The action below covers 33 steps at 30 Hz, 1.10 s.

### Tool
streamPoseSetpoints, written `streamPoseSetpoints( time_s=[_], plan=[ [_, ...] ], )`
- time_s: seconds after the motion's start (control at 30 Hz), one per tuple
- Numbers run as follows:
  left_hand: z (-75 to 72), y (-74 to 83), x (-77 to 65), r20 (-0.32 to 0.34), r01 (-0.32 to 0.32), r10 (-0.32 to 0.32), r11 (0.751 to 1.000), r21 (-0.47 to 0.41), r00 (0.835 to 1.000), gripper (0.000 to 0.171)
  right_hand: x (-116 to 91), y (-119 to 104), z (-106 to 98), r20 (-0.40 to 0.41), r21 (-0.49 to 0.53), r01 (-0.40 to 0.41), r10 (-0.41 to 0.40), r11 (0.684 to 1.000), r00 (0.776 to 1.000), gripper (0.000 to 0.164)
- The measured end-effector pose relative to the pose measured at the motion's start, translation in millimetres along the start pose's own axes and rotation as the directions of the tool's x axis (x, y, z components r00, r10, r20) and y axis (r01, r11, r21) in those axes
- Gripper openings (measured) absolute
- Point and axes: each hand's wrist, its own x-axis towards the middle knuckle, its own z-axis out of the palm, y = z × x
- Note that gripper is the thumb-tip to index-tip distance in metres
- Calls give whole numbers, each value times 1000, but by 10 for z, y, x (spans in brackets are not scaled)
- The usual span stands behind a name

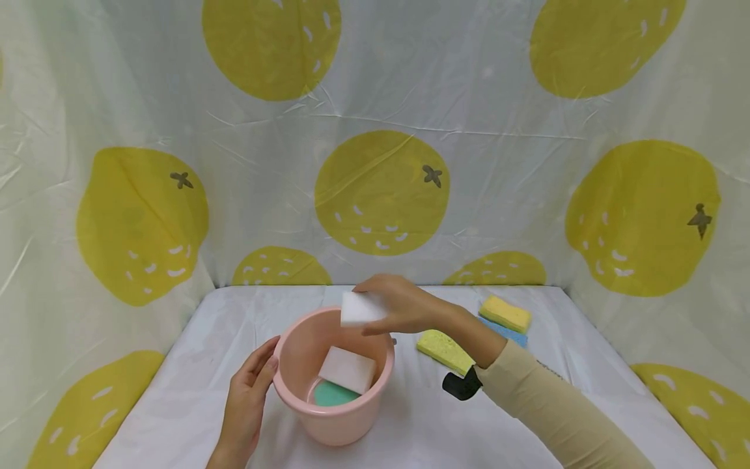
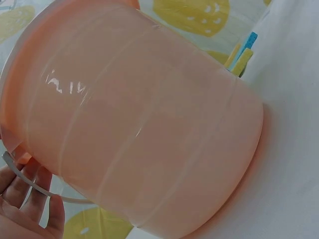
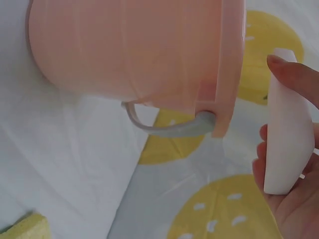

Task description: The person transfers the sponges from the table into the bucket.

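A pink bucket (image 1: pixel 336 423) stands on the white-covered table; its grey handle (image 3: pixel 174 130) hangs at the side. At the bucket's left rim my left hand (image 1: pixel 249 397) grips the edge between thumb and fingers. My right hand (image 1: pixel 404 306) holds a white sponge block (image 1: pixel 360 309) above the bucket's far right rim. The right wrist view has this white block upright between thumb and fingers, apart from the bucket. Inside the bucket lies another whitish block (image 1: pixel 348 369), tilted, over a green piece (image 1: pixel 333 393) that is partly covered.
Right of the bucket lie a yellow-green sponge (image 1: pixel 442 348), a blue sponge (image 1: pixel 510 332) and a yellow sponge (image 1: pixel 505 314), the last resting partly over the blue one. My right forearm passes above them. A lemon-patterned curtain (image 1: pixel 498 156) hangs around the table (image 1: pixel 193 371).
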Motion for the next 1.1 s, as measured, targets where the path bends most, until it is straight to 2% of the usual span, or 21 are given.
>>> streamPoseSetpoints(
  time_s=[0.43, 0.9, 1.1],
  plan=[
    [-3, 6, 2, -3, -5, 5, 1000, 5, 1000, 39, 193, -229, 246, 58, 10, 52, -52, 999, 997, 60],
    [-6, 18, 11, 2, 7, -7, 1000, 19, 1000, 40, 255, -390, 410, 122, 29, 94, -97, 995, 988, 68],
    [-13, 17, 9, 4, 1, -1, 1000, 21, 1000, 39, 269, -427, 449, 133, 41, 142, -146, 989, 980, 70]
  ],
)
